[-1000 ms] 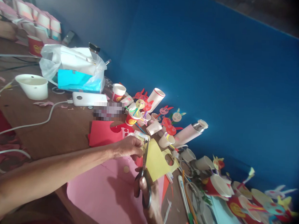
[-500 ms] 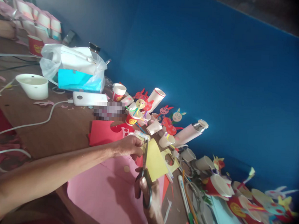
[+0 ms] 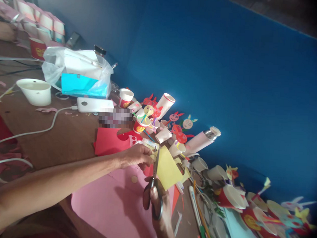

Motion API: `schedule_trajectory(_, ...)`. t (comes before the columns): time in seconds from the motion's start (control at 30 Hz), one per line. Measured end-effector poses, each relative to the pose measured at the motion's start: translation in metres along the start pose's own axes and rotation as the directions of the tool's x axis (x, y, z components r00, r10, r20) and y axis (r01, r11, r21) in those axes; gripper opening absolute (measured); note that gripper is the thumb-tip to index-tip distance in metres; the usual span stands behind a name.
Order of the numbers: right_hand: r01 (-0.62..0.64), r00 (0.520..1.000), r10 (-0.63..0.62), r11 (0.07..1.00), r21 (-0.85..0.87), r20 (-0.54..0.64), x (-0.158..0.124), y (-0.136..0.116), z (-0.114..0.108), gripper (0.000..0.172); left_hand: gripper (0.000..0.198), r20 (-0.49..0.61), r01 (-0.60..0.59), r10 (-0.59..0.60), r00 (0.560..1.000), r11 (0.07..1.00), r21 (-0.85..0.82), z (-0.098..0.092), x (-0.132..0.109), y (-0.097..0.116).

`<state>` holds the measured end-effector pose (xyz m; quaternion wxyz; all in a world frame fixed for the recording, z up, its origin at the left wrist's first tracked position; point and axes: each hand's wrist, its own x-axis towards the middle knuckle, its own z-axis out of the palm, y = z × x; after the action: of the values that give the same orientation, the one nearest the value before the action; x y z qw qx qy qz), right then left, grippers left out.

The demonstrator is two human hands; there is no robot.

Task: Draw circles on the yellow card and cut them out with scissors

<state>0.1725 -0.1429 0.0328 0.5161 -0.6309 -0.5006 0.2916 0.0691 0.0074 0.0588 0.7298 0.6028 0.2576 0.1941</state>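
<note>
My left hand (image 3: 143, 156) is closed, its fingers pinching a small yellow piece of paper beside the scissor blades. My right hand (image 3: 160, 206) grips the dark-handled scissors (image 3: 153, 181), whose blades point up and are slightly apart. Just right of the blades is a larger yellow sheet (image 3: 168, 168). Below both hands lies a big pink sheet (image 3: 106, 204) with a small round yellow disc (image 3: 134, 179) on it. A red sheet (image 3: 109, 141) with a round cut-out lies beyond my left forearm.
Paper cups (image 3: 141, 124) with rabbit-face cut-outs line the wall side. A thermos (image 3: 201, 141) leans there. At left are a white power bank (image 3: 93, 105), a plastic bag (image 3: 79, 67) and a white cup (image 3: 36, 92). Another person's hand (image 3: 4, 30) shows at far left.
The scissors and my right hand have moved slightly right, and the larger yellow sheet has shifted right with them. My left hand has barely moved.
</note>
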Motion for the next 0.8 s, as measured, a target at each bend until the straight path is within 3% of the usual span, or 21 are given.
schedule_trajectory(0.17, -0.043, 0.998, 0.038, 0.996, 0.083, 0.057, 0.0, 0.0002, 0.0009, 0.051, 0.018, -0.063, -0.004, 0.005, 0.998, 1.0, 0.017, 0.0026, 0.0001, 0.0018)
schedule_trajectory(0.33, -0.086, 0.993, 0.071, 0.984, 0.156, 0.1, -0.0008, 0.0029, 0.0018, 0.051, 0.012, -0.099, -0.136, 0.162, 0.982, 0.964, 0.23, 0.0034, -0.005, 0.0043)
schedule_trajectory(0.43, -0.103, 0.99, 0.082, 0.976, 0.194, 0.113, -0.002, 0.0061, 0.0032, 0.052, 0.016, -0.143, -0.152, 0.215, 0.966, 0.921, 0.358, 0.0053, -0.0067, 0.0057)
schedule_trajectory(0.53, -0.134, 0.984, 0.091, 0.943, 0.304, 0.15, -0.0037, 0.0087, 0.0043, 0.05, 0.016, -0.175, -0.17, 0.256, 0.951, 0.903, 0.395, 0.0079, -0.006, 0.0058)
schedule_trajectory(0.67, -0.175, 0.973, 0.075, 0.861, 0.477, 0.22, -0.0054, 0.0086, 0.0043, 0.045, 0.01, -0.176, -0.28, 0.378, 0.909, 0.866, 0.414, 0.0103, -0.0056, 0.0043)
schedule_trajectory(0.8, -0.15, 0.974, 0.06, 0.896, 0.418, 0.22, -0.0043, 0.0055, 0.0024, 0.041, 0.011, -0.174, -0.215, 0.304, 0.937, 0.891, 0.399, 0.0099, -0.0058, 0.0032)
